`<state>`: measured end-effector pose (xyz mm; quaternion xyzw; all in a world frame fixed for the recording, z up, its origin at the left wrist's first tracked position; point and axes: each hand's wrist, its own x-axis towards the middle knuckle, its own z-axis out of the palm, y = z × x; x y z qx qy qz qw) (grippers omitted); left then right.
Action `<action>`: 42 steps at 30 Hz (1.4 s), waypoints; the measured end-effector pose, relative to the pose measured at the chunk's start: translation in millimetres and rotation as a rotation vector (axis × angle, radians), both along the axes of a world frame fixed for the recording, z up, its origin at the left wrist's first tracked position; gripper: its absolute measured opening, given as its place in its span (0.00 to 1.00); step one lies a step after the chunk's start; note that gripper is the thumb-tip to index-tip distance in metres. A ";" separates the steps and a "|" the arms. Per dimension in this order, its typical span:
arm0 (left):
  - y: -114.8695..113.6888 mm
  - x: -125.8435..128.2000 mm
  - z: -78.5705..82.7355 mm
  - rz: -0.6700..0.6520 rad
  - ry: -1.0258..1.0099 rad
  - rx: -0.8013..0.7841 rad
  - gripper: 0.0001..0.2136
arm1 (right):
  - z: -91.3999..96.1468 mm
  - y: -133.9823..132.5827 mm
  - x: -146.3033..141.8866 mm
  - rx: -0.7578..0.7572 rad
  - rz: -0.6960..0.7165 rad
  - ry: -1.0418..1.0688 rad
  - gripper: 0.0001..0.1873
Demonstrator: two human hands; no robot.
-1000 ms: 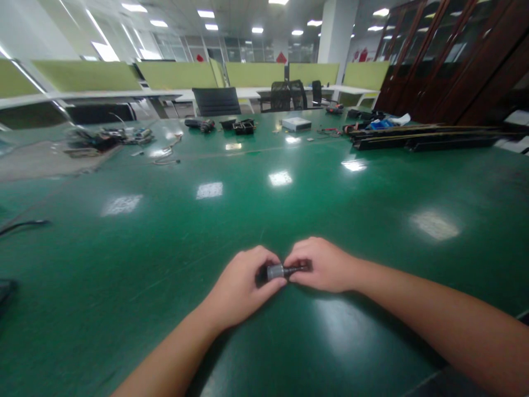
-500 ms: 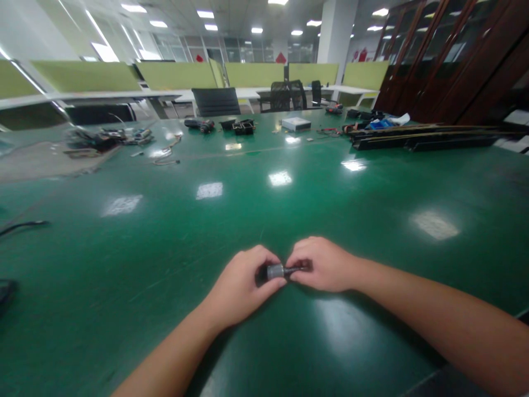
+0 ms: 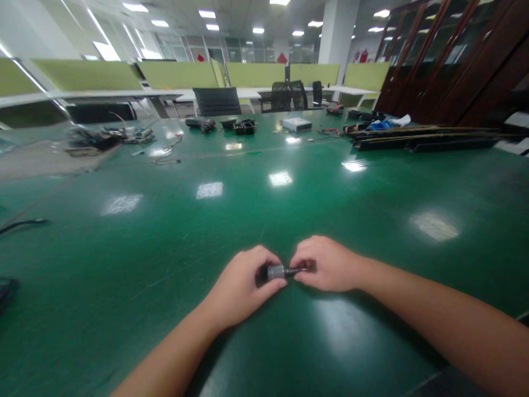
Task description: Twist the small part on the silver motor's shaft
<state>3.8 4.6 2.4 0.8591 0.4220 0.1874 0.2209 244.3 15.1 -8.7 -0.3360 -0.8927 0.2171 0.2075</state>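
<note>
My left hand (image 3: 246, 284) is closed around a small grey-and-black cylinder (image 3: 276, 272), thumb and fingers on either side. From the cylinder's right end a thin dark shaft (image 3: 291, 272) sticks out. My right hand (image 3: 328, 263) pinches this shaft near its far end, with the fingers curled over it. The cylinder lies roughly level, low over the green table (image 3: 264, 218). What kind of part it is cannot be made out, and its left end is hidden in my left palm.
Long black strips (image 3: 425, 138) lie at the back right. A white-grey box (image 3: 296, 124), a dark power tool (image 3: 200, 125) and black parts (image 3: 243, 127) stand along the far edge. Tangled electronics (image 3: 111, 137) sit at back left; a black cable (image 3: 25, 225) enters from the left.
My right hand has shifted slightly to the right along the shaft, so a little more of it shows between my hands. My left hand and the cylinder have hardly moved.
</note>
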 end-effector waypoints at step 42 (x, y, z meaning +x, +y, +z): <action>-1.9 -1.8 -3.0 -0.002 0.004 -0.005 0.09 | 12.0 5.5 16.9 -0.215 -0.006 -0.030 0.06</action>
